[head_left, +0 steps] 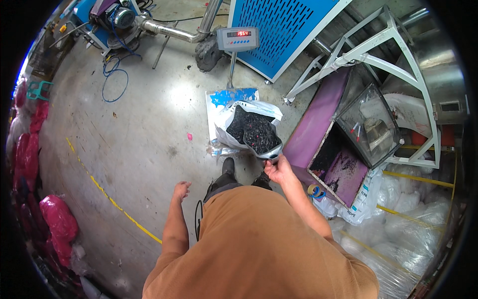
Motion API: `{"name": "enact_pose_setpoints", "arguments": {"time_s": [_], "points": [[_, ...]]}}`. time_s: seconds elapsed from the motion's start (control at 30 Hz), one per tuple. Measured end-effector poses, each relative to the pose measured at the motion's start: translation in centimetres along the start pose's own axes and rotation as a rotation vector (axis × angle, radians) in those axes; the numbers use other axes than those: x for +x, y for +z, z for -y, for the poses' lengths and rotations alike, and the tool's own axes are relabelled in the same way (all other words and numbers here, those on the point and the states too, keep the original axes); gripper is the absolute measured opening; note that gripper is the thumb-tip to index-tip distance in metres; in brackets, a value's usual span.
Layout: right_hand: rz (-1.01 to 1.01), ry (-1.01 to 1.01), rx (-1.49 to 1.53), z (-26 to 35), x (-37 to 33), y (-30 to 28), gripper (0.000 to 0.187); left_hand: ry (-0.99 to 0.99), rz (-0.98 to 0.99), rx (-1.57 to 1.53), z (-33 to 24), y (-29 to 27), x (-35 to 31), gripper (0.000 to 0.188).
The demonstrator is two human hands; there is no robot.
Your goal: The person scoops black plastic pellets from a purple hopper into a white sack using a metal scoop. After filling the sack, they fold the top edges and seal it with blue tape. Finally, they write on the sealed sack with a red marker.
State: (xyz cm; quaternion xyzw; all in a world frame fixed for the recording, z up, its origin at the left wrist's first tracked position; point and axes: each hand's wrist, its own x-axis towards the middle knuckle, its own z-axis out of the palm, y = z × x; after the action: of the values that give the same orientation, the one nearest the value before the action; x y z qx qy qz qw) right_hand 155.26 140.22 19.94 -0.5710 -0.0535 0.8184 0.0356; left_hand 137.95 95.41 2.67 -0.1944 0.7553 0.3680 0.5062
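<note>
A white plastic sack (225,118) stands on the platform scale (213,107), its mouth spread wide. Dark granules (254,130) with a few pinkish specks fill it. My right hand (280,170) grips the sack's near right rim, with fingers and thumb pinched on the plastic. Away to the left, my left hand (182,190) hangs over the floor, loosely curled and holding nothing. The scale's display (238,39) sits on a post behind the sack and shows lit red digits.
A purple trough (318,119) with a dark-smeared opening lies close on the right, beside a white metal frame (416,65). Tape rolls (314,190) rest near it. Clear plastic bundles (398,219) are at lower right, pink bags (59,224) at left. A blue perforated cabinet (279,30) stands behind.
</note>
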Motion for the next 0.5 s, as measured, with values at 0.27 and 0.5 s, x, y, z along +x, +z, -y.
{"name": "enact_pose_setpoints", "arguments": {"time_s": [0.27,0.5], "points": [[-0.051,-0.045,-0.028,0.1,0.2,-0.6,0.033,0.007,0.003,0.005,-0.6,0.1,0.6,0.057],[-0.031,-0.097,-0.094,-0.3,-1.1,0.4,0.03,-0.008,0.009,0.03,-0.8,0.4,0.2,0.056]]}}
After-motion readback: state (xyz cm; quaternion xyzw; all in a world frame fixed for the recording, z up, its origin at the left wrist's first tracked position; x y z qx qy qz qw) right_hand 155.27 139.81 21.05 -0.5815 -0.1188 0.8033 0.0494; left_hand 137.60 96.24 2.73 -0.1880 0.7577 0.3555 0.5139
